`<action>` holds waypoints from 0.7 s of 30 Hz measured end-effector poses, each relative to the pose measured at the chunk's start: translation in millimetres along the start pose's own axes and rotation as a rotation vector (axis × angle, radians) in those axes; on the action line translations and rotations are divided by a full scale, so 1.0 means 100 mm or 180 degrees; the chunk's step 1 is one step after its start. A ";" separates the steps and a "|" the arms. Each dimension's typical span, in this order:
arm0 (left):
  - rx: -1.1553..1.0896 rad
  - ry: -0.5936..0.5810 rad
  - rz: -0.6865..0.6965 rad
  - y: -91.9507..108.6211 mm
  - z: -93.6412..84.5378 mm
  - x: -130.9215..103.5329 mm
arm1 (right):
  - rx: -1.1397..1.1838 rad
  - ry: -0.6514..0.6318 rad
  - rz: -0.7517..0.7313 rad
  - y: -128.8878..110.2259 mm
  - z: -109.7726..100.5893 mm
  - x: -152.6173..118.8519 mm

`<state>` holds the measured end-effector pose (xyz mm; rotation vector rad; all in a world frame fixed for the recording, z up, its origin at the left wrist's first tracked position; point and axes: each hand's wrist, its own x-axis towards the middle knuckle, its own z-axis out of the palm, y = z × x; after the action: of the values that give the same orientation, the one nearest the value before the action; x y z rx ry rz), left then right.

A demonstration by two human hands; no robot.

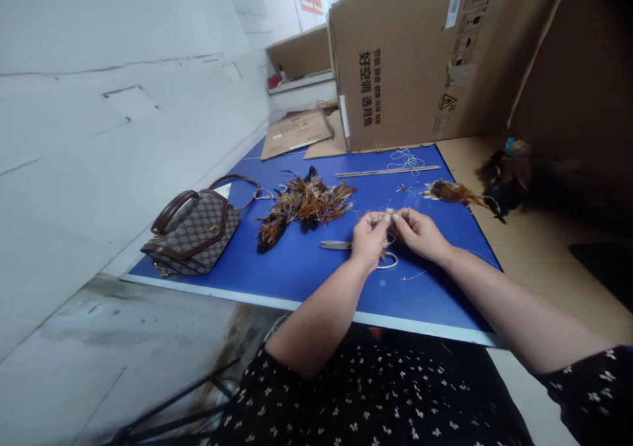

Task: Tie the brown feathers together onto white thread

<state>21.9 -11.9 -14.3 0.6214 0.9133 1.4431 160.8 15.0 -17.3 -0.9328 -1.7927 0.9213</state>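
Note:
My left hand [370, 240] and my right hand [420, 233] meet above the blue tabletop, fingertips pinched together. Between them is a small pale tuft [390, 212] that looks like feather ends; most of it is hidden by my fingers. Scissors [336, 245] lie under my left hand, blades pointing left and handle loops partly covered. A loose pile of brown and black feathers [306, 202] spreads to the left of my hands. To the right, beyond my right hand, lies a bunch of brown feathers [453, 192] with pale ends.
A patterned handbag [198, 231] stands at the table's left. Behind are a thin stick [386, 171], tangled thread [408, 161] and flat cardboard [297, 132]. A large cardboard box [405, 63] walls off the back. Dark feathers [509, 169] lie on the brown surface at right.

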 end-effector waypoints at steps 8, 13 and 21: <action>0.0142 -0.0157 0.0405 -0.02 -0.02 0.00 | 0.0040 0.0032 -0.0029 0.03 0.00 0.00; 0.0112 -0.0166 0.0456 -0.01 -0.03 0.01 | -0.0014 0.0069 -0.0030 0.05 0.00 0.00; 0.0060 -0.0524 0.0130 0.04 0.01 -0.06 | -0.0160 0.0124 -0.0130 0.05 0.00 0.00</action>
<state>21.0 -16.9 -9.2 0.7652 0.7895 1.3984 161.8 17.4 -21.5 -0.9362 -1.8025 0.8304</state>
